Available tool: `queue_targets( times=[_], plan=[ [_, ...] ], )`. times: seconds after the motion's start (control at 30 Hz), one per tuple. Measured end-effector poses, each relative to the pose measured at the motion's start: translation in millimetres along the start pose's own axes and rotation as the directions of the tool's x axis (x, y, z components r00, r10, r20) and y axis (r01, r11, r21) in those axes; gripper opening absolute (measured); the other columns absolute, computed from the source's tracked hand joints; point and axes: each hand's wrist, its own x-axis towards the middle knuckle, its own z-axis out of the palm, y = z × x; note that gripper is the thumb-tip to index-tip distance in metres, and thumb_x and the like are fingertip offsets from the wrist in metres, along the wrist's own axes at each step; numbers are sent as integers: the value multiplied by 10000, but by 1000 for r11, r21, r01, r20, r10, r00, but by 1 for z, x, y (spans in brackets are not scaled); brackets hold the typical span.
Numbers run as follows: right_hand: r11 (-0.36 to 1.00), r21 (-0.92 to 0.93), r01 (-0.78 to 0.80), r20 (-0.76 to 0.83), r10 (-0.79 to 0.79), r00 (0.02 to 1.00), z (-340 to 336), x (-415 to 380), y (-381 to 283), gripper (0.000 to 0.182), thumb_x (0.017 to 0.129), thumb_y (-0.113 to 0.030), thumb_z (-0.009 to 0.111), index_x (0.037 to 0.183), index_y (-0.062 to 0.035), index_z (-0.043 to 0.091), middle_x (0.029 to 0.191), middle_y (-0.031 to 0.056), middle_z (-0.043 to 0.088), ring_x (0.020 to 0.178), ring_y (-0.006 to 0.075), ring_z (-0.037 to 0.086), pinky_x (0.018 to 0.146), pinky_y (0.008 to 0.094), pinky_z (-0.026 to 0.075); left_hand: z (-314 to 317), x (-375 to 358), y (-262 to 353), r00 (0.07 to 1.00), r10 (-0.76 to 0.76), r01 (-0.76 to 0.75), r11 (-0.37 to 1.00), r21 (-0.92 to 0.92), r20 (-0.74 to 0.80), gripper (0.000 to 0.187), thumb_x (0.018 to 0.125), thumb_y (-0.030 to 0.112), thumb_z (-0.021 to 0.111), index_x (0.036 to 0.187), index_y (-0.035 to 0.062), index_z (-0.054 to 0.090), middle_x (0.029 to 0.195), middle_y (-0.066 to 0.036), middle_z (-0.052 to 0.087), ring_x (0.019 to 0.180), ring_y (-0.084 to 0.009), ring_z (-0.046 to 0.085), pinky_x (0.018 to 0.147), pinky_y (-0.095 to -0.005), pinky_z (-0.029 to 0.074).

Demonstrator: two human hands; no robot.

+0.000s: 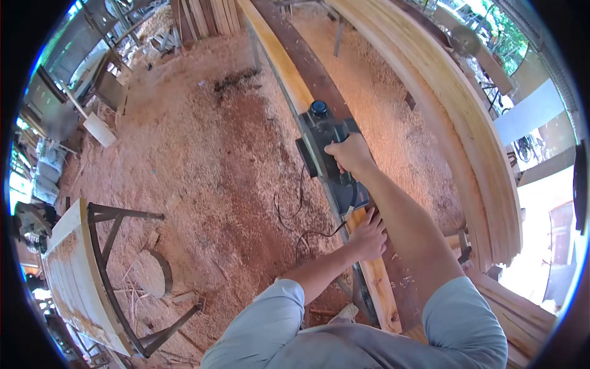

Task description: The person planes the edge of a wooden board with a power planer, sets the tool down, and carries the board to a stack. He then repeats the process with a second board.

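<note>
So, head cam: main thing is an electric planer (335,166), sitting lengthwise on a long board (379,289) about midway along what's visible. Body's dark grey/black, kinda chunky, w/ a round blue-topped knob (318,107) up front and a black block jutting off its left side. Tiny bit of red near the rear end, too small to read tbh. Black cord (316,233) comes off the back and droops in loose loops on the left.

Board itself is narrow, yellow-orange, w/ darker brown marks at the near end. It lies along the left edge of a reddish-brown tabletop (408,289) w/ a few pale flecks on it.

Right hand (353,154) is wrapped around the planer's handle, fingers curled, thumb pointing left. Left hand (369,238) is palm down on the board just behind the planer, fingers slightly spread and pointing fwd; not gripping anything AFAICT.

Rest of the bg: big stack of long yellowish planks (458,117) on the right, pale shavings (178,141) all over the reddish floor (236,163), plus a round wood slab (152,272) lower left.
</note>
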Motion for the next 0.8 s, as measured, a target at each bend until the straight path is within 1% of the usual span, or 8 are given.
queue_targets(
  times=[0.07, 0.1, 0.23, 0.33, 0.43, 0.5, 0.7, 0.8],
  plan=[
    [1000, -11, 9, -35, -9, 999, 2, 9, 1, 137, 802, -48, 685, 748, 37, 592, 556, 72, 552, 385, 174, 521, 377, 326, 403, -1, -1, 3, 1000, -7, 7, 1000, -11, 10, 434, 886, 359, 536, 1043, 17, 752, 1504, -206, 421, 1474, -394, 247, 1207, -608, 116],
    [992, -120, 29, -25, -32, 999, 1, 19, 4, 256, 791, -141, 683, 803, 111, 638, 578, 163, 633, 463, 243, 641, 469, 377, 507, -1, -1, 4, 1000, -6, 7, 1000, -23, 20, 434, 882, 357, 539, 1041, 14, 753, 1503, -206, 422, 1472, -396, 248, 1207, -608, 115],
    [981, -195, 4, -63, -16, 998, 7, 45, -22, 276, 787, -167, 680, 770, 107, 651, 561, 171, 635, 462, 248, 646, 493, 383, 526, -1, -1, 5, 997, 18, -17, 1000, -11, 74, 448, 889, 370, 534, 1048, 12, 752, 1506, -202, 425, 1464, -410, 258, 1206, -610, 119],
    [981, -194, 24, -12, -27, 1000, 13, 84, -33, 250, 794, -98, 688, 640, 73, 591, 557, 104, 591, 386, 196, 551, 398, 365, 434, -12, 4, 3, 987, 21, -17, 1000, -25, 159, 447, 900, 372, 528, 1057, 18, 753, 1517, -204, 417, 1464, -416, 258, 1205, -610, 121],
    [883, -377, 281, 190, -223, 956, 20, 124, -34, 247, 775, -75, 689, 602, 75, 595, 548, 109, 589, 393, 206, 555, 396, 366, 426, -30, -1, 9, 958, 48, -43, 999, -22, 283, 451, 916, 379, 523, 1072, 25, 754, 1540, -203, 397, 1472, -417, 244, 1206, -606, 123],
    [975, -144, 168, 50, -162, 985, 29, 144, -56, 218, 751, -54, 688, 602, 79, 598, 548, 120, 584, 401, 212, 558, 393, 364, 414, -30, 6, 0, 952, 60, -65, 998, 7, 300, 453, 923, 384, 521, 1079, 29, 756, 1550, -202, 388, 1479, -417, 232, 1206, -604, 125],
    [972, -199, 127, 10, -127, 992, 45, 192, -97, 315, 784, -167, 609, 519, 2, 610, 488, 103, 597, 439, 214, 612, 513, 325, 516, -6, -1, -1, 992, 110, -103, 989, -106, 64, 461, 922, 407, 532, 1088, 43, 762, 1561, -195, 377, 1492, -421, 206, 1202, -604, 135],
    [969, -202, 143, 6, -144, 989, 53, 216, -106, 287, 770, -140, 591, 531, 16, 616, 510, 118, 608, 454, 218, 620, 527, 328, 531, 1, -3, 1, 983, 120, -101, 985, -137, 140, 456, 914, 401, 537, 1091, 46, 762, 1555, -191, 386, 1488, -420, 214, 1200, -608, 133]
  ],
)
